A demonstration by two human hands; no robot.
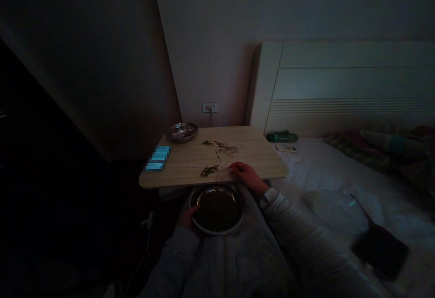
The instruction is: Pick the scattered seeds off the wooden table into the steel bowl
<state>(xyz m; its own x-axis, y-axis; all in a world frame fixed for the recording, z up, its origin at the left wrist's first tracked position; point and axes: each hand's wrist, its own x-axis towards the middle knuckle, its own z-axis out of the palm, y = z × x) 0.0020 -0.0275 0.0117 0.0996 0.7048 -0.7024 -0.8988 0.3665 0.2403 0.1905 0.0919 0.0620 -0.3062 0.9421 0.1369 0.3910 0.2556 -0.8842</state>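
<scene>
thumb of the left hand (187,220) hooks over the left rim of a metal bowl (221,232) at lower centre, gripping it; its dark contents are too dim to make out. fingers of the right hand (243,173) are bunched at the near edge of a wooden table (180,166), beside a faint clear piece (223,174); i cannot tell whether they pinch it. small dark grains (210,170) lie left of that, more around mid-frame. another metal bowl (182,132) sits at the table's far left corner, above a lit, pixelated screen (158,158).

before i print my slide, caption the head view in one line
Left hand gripping a lap-held bowl, right hand over a table scattered with small dark bits.
</scene>
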